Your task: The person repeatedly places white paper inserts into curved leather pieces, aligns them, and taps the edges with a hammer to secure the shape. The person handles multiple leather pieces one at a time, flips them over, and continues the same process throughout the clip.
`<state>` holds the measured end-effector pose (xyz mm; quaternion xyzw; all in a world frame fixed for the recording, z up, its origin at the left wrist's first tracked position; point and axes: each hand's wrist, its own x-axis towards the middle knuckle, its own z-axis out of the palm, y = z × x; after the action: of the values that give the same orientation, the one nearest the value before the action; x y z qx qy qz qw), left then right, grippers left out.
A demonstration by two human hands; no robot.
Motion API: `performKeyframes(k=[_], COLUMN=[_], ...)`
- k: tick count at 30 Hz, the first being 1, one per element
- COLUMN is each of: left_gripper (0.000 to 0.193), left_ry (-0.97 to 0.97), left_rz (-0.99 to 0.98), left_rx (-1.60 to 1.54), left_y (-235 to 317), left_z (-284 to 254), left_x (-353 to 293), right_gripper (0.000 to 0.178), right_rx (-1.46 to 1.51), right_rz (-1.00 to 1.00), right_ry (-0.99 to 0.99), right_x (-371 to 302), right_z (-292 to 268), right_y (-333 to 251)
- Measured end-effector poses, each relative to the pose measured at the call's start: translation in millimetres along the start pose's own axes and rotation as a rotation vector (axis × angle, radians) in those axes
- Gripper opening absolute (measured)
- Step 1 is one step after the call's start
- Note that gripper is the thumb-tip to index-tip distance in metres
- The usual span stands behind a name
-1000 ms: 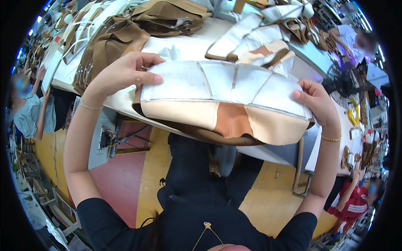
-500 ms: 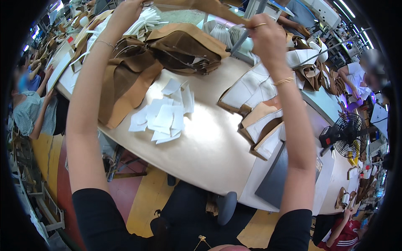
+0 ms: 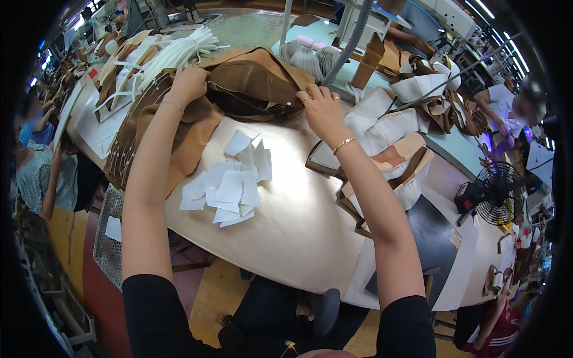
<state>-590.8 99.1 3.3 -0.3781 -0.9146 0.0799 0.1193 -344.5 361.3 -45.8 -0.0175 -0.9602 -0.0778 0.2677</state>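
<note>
At the near edge, under both forearms: pale glossy table (image 3: 292, 232), with a dark grey board (image 3: 412, 250) flat on its near right. Low on the left, beside the left forearm: perforated metal panel (image 3: 107, 244). Midway, between the forearms: loose pile of white cut pieces (image 3: 230, 185), overlapping, mostly flat. On the right, partly behind the right forearm: sewn white-and-tan pieces (image 3: 367, 125) in a layered heap. On the left, partly behind the left forearm: fanned stack of brown leather pieces (image 3: 134, 137), with a tan flap reaching near the white cut pieces. Beyond, at the far middle of the table: brown leather bundle (image 3: 256, 77), bulging and layered. At its left end, left hand (image 3: 190, 82), fingers bent down; at its right corner, right hand (image 3: 324, 112), fingers curled at the edge. Hands well apart from each other; firm pinch or light touch, cannot tell for either. Just beyond on the left: spread bunch of white strips (image 3: 194, 42). Beyond on the right: grey cord bundles (image 3: 304, 58), near a slanting grey tube (image 3: 353, 45). Well off to the right: black fan (image 3: 495, 192) and, farther, a person in white (image 3: 496, 101).
</note>
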Motion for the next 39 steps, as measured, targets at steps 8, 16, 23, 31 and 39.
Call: performKeyframes(k=[8,16,23,31,39], left_gripper=[0.031,0.046,0.040,0.026,0.024], left_ry=[0.535,0.180,0.088,0.299,0.335], left_rz=[0.094,-0.664,-0.774,-0.930,-0.879], left_rx=[-0.370,-0.085,-0.316,-0.300,-0.233], left_y=[-18,-183,-169,-158,-165], left_z=[-69,41,100,103,99], left_x=[-153,-421,-453,-458,-465], right_gripper=[0.041,0.020,0.018,0.015,0.015], right_rx=[0.212,0.528,0.555,0.509,0.564], right_rz=[0.034,0.398,0.502,0.561,0.533], right_ry=[-0.130,-0.218,-0.182,-0.153,-0.180], right_x=[-122,-258,-297,-327,-323], right_z=[-108,-187,-235,-269,-272], right_y=[-21,-37,-60,-68,-82])
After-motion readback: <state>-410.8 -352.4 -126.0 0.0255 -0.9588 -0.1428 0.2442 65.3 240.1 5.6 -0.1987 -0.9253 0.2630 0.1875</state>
